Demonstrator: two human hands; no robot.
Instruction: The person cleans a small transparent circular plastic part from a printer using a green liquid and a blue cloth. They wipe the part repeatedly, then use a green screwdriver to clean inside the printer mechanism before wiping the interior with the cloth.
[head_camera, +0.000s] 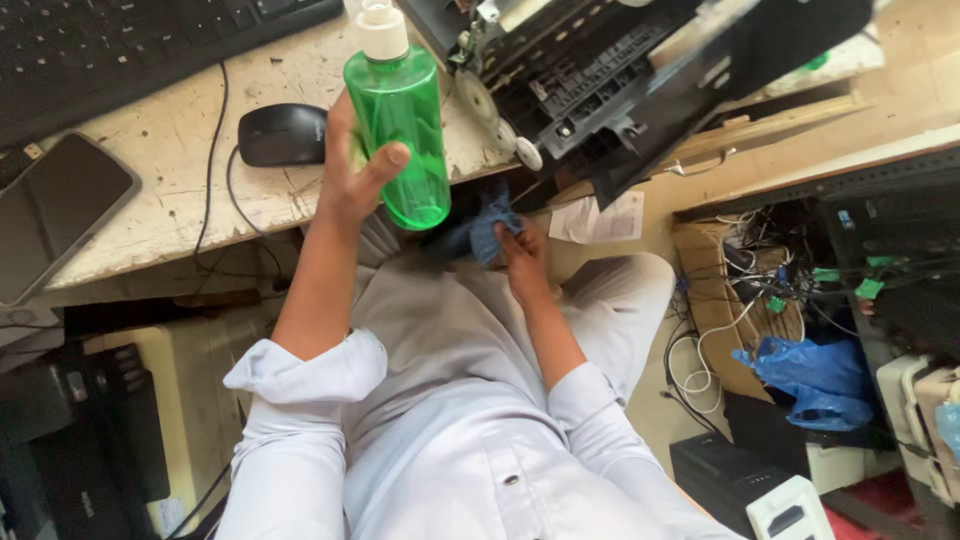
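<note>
Green spray bottle (400, 125) is gripped around its smooth, likely slippery plastic body by the left hand (350, 175), above the counter (160, 170). A soft blue cloth (487, 232) is pinched in the right hand (522, 255) fingers.

A worn, pale bench (160, 190) fills the 10 o'clock area in daylight. At 3 o'clock, a shelf (800, 170) holds tangled cables (790, 270). Tan floor (665, 410) shows at 5 o'clock, with a blue bag (815, 380) nearby.
</note>
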